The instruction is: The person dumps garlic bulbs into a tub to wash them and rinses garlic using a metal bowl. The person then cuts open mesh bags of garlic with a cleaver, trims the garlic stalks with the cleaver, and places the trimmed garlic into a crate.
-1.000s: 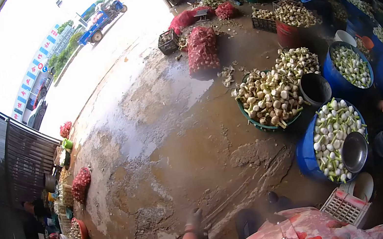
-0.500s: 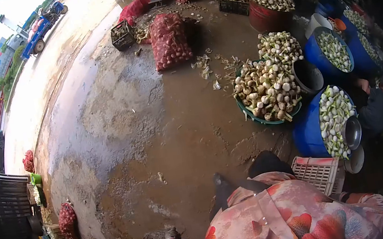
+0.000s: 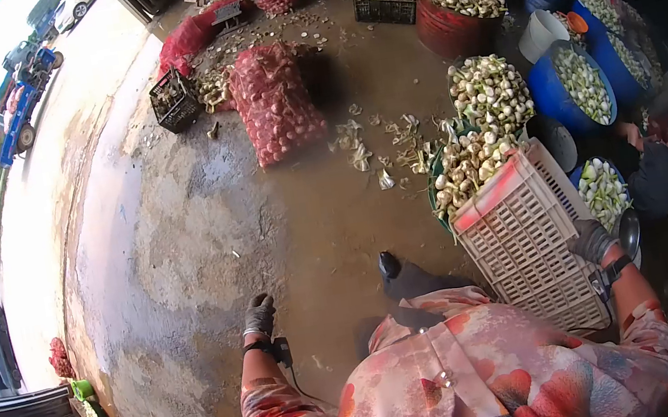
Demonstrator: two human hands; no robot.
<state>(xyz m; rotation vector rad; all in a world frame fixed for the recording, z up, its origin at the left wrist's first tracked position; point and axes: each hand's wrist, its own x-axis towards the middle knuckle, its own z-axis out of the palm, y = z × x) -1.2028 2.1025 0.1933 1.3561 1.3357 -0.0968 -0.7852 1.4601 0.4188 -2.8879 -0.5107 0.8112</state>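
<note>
Crate [image 3: 528,244], pale and slatted, is just on the wearer's side of the garlic heap [image 3: 469,167], partly hiding it. The right hand [image 3: 592,241], gloved, has its grip closed on the crate's edge. The left hand [image 3: 259,315], well left of the heap, is half open and empty.

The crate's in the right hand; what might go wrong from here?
The crate might swing or slip: only the right hand holds it, while the left hand is well away.
Its far edge overlaps the garlic heap in view, so it could knock bulbs loose; contact can't be judged.
The floor looks wet, so a foot might slide.
</note>
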